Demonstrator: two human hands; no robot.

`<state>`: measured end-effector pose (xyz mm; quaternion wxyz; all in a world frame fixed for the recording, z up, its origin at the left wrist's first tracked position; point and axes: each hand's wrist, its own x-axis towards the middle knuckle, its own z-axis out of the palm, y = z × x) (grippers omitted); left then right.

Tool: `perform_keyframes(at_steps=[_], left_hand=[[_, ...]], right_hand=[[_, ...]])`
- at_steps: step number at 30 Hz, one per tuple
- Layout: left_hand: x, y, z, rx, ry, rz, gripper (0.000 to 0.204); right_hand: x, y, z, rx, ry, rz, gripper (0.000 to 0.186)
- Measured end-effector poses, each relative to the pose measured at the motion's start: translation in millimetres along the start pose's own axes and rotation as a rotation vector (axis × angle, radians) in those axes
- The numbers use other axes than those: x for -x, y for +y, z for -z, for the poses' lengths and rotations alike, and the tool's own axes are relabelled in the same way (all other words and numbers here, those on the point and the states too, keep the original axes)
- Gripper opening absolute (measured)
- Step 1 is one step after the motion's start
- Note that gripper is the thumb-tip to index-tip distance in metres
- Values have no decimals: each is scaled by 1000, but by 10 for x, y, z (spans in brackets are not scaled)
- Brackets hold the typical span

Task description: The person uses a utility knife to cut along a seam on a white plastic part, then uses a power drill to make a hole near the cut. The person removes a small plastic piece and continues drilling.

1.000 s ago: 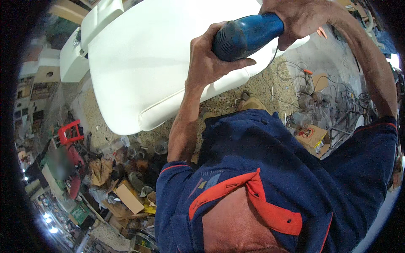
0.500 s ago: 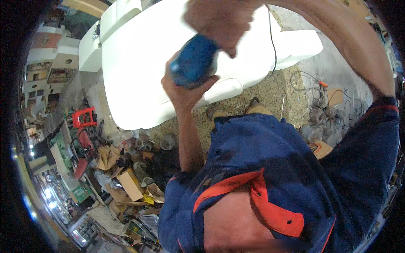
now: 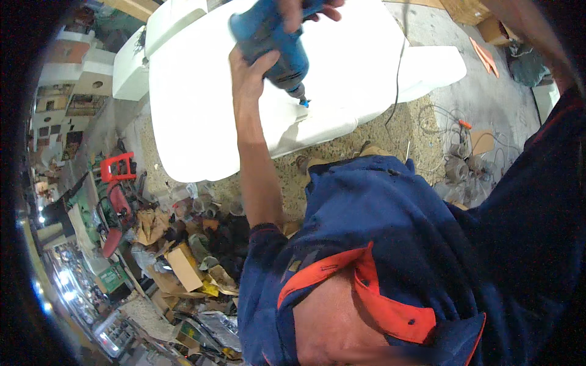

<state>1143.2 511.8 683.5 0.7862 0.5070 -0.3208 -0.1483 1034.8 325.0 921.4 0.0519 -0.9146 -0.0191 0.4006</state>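
Observation:
Both my hands hold a blue power drill [image 3: 265, 46] over a large white moulded piece [image 3: 201, 110]. My left hand [image 3: 249, 70] is wrapped round its body from the left, thumb across the near side. At the upper edge of the view, my right hand [image 3: 305, 11] grips the drill's handle; part of it is cut off. The chuck points down and to the right, with a small blue-tipped bit [image 3: 304, 104] at or close to the recessed near side of the white piece. Whether the bit touches it, I cannot tell.
A dark cable [image 3: 400, 73] hangs over the white piece. To the left lie a red plastic frame [image 3: 118, 166], a cardboard box [image 3: 185, 268] and heaped scrap. Coiled wire and an orange-handled tool [image 3: 465, 124] lie on the floor at right, near several dusty grey parts [image 3: 456, 168].
The drill has swung round, and its chuck and bit now show, pointing down-right. My right hand has moved up toward the top edge; my left hand has shifted slightly up and left.

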Motion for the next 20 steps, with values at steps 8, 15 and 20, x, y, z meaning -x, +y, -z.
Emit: perform_keyframes(at_steps=[8, 15, 20], left_hand=[[-875, -261, -680, -51, -490, 320, 61], [-698, -444, -1253, -491, -516, 394, 70], [-689, -174, -1635, -685, -549, 313, 79]], right_hand=[[-231, 1415, -159, -842, -128, -81, 46], [-564, 2321, -1118, -1167, -243, 160, 50], [-522, 2662, -1713, -1369, 38, 179, 69]])
